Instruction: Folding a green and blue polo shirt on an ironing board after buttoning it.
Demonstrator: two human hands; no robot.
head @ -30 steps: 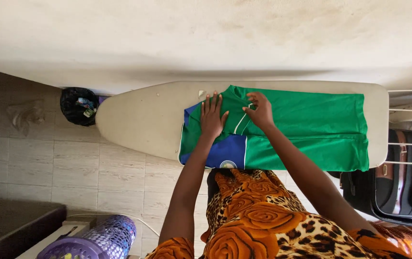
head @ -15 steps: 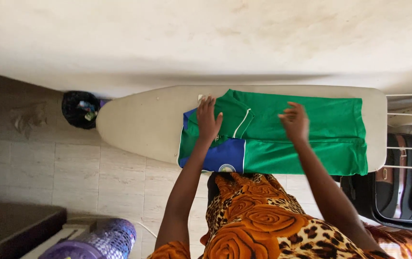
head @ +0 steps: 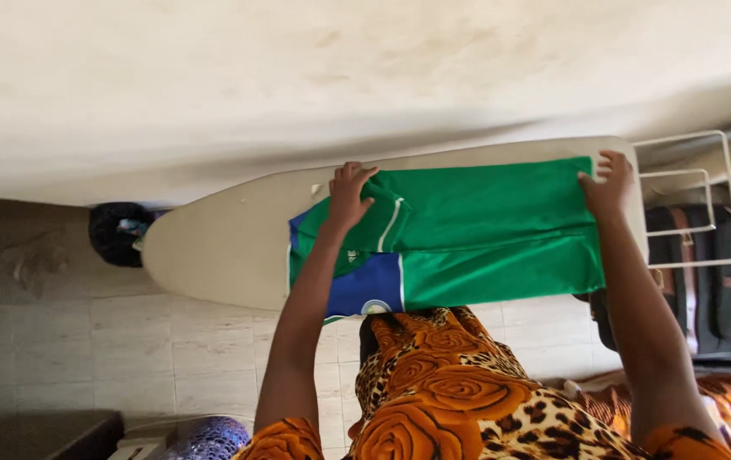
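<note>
A green sports shirt (head: 485, 230) with a blue panel and white trim lies flat along a cream ironing board (head: 221, 247). My left hand (head: 350, 194) presses on the shirt's folded sleeve end near the far edge, fingers spread. My right hand (head: 608, 183) rests at the shirt's far right corner, fingers curled over the hem; whether it pinches the cloth is unclear.
A white wire iron rest (head: 689, 200) sticks out past the board's right end. A dark bag (head: 118, 232) sits on the tiled floor by the board's pointed tip. A dark suitcase (head: 723, 290) stands at right. A purple woven basket (head: 208, 439) is near my left elbow.
My right hand has slid from the shirt's middle along the far edge to its right end. The left hand stayed on the sleeve end.
</note>
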